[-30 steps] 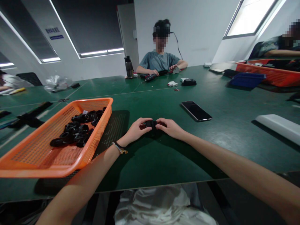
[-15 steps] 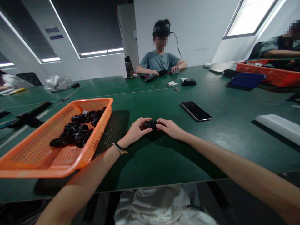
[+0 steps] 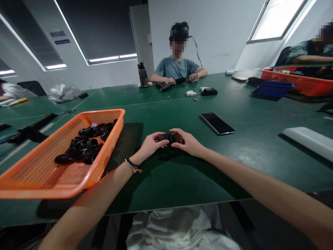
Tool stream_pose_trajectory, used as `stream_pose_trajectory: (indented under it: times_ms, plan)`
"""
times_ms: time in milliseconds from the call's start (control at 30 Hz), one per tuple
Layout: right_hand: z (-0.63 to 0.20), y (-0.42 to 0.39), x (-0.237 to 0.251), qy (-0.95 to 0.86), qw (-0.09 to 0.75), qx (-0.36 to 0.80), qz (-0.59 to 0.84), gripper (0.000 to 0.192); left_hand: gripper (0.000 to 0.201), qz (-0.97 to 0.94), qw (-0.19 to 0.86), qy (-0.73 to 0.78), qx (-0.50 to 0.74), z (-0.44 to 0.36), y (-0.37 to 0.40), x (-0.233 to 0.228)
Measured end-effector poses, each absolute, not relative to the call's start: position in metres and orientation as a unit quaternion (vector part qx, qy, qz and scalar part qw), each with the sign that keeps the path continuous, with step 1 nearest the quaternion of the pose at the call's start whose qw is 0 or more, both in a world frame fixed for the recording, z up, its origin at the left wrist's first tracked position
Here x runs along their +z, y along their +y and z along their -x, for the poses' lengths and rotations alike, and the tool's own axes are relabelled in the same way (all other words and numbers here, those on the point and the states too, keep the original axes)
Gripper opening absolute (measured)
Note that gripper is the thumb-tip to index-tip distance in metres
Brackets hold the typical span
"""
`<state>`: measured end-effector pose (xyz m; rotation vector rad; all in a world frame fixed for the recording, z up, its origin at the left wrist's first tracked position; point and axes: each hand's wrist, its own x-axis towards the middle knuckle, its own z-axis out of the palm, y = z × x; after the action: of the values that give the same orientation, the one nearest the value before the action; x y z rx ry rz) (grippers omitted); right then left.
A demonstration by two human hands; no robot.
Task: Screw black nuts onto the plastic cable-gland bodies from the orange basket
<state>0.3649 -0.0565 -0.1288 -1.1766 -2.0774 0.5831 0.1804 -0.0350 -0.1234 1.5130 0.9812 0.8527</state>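
Observation:
My left hand (image 3: pixel 150 144) and my right hand (image 3: pixel 188 142) meet over the green table (image 3: pixel 182 173), both gripping one small black round part (image 3: pixel 169 138) held just above the surface. Fingers of each hand pinch the part from its own side. To my left an orange mesh basket (image 3: pixel 44 180) holds several black ring-shaped parts (image 3: pixel 85 144). A bracelet sits on my left wrist.
A black phone (image 3: pixel 217 123) lies face up right of my hands. A white flat bar (image 3: pixel 309 140) is at the right edge. Across the table a person sits with tools and a bottle (image 3: pixel 143 74). Another orange basket (image 3: pixel 299 81) and a blue tray (image 3: pixel 273 88) stand far right.
Both hands have lifted the black part slightly and turned it; my right fingers have shifted over its top. Nothing else has moved.

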Motion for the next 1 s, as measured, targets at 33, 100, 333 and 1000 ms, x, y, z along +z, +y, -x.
stream_pose_trajectory:
  times_ms: [33,100,333,1000]
  plan:
    - [-0.364,-0.057,-0.13,-0.807,0.337,0.199,0.443,0.048,0.033,-0.626,0.556,0.413,0.359,-0.181,-0.035,-0.121]
    - [-0.363,-0.059,-0.13,-0.825,0.333,0.152,0.431,0.048,0.031,-0.611,0.575,0.409,0.358,-0.181,-0.036,-0.118]
    - [-0.363,-0.063,-0.126,-0.846,0.312,0.078,0.426,0.031,0.031,-0.612,0.574,0.41,0.357,-0.181,-0.038,-0.119]
    - [-0.359,-0.067,-0.131,-0.801,0.352,0.162,0.456,0.03,0.041,-0.699,0.427,0.395,0.416,-0.184,-0.049,-0.123]
